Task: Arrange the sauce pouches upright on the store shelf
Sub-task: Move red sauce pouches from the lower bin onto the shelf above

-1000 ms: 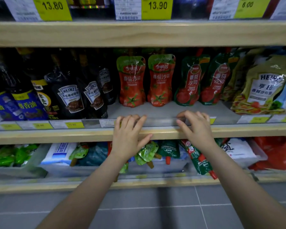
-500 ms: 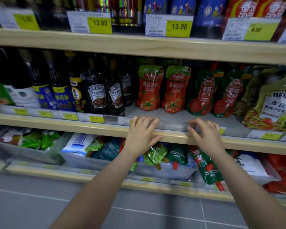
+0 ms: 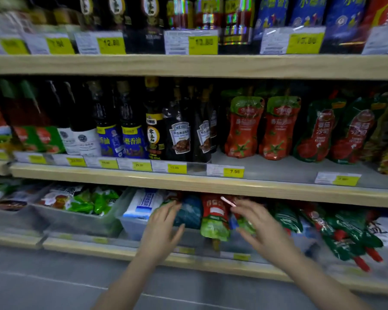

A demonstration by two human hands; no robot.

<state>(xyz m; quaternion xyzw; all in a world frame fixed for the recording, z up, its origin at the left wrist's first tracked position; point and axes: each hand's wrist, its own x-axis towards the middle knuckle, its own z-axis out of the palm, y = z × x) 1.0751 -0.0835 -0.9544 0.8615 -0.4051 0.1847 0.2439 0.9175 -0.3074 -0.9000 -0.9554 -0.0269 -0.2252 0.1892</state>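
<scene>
Two red tomato sauce pouches (image 3: 243, 128) with green tops stand upright on the middle shelf (image 3: 188, 182), and darker green-and-red pouches (image 3: 316, 133) lean beside them. Below, in a clear bin (image 3: 134, 229) on the bottom shelf, a red-and-green pouch (image 3: 214, 217) lies upside down among others. My left hand (image 3: 162, 229) reaches toward the bin with spread fingers, just left of that pouch. My right hand (image 3: 259, 224) hovers right of it, fingers apart. Neither hand holds anything. More green pouches with red spouts (image 3: 343, 240) lie flat to the right.
Dark glass sauce bottles (image 3: 179, 135) fill the middle shelf's left half. Yellow price tags (image 3: 233, 172) line the shelf edges. A second bin of green packets (image 3: 92, 201) sits at the lower left. A grey tiled floor (image 3: 54, 285) runs below.
Both hands have dropped from the middle shelf's front edge to the bin on the bottom shelf. The view has swung left and down, with motion blur.
</scene>
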